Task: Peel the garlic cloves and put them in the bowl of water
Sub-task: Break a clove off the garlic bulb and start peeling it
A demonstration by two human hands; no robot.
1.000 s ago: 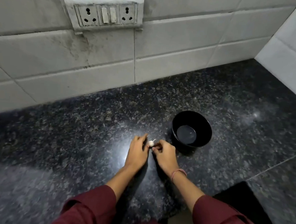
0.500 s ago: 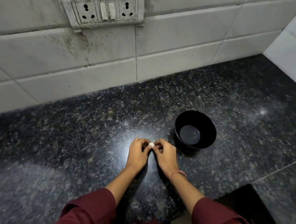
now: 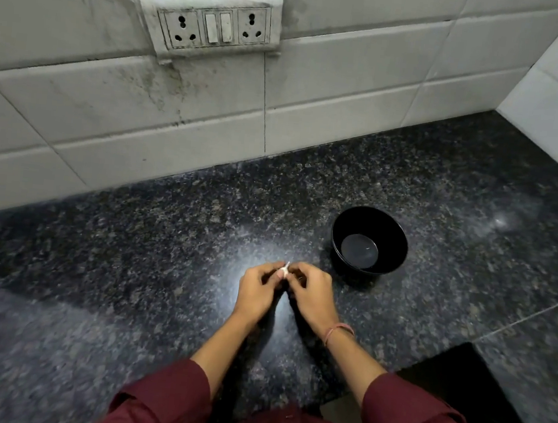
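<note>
"Garlic clove (image 3: 283,274), where is it?"

"Between the fingertips of both hands, low over the counter (image 3: 127,264). The left hand (image 3: 255,291) pinches it from one side with curled fingers. The right hand (image 3: 312,292) pinches it from the other, fingers bent in too. A thin pale wisp sticks up from its top."

"And outward from there?"

"A pink band (image 3: 339,331) circles the right wrist. Both forearms run back to maroon sleeves (image 3: 164,402) at the near edge of the view."

"The bowl?"

"The black bowl (image 3: 393,257) stands upright near the right hand, farther from the person and to the right, apart from it. Water (image 3: 359,250) lies in its bottom. No clove shows in it."

"Room to move?"

"Bare speckled granite spreads left of the hands and on toward the tiled wall (image 3: 142,121). That wall shuts off the far edge and carries a socket panel (image 3: 217,27) well above the counter. A second wall (image 3: 557,102) closes the right corner. A seam (image 3: 535,317) crosses the stone right of the bowl. By the right sleeve lies a dark patch (image 3: 459,385); what it is cannot be told."
</note>
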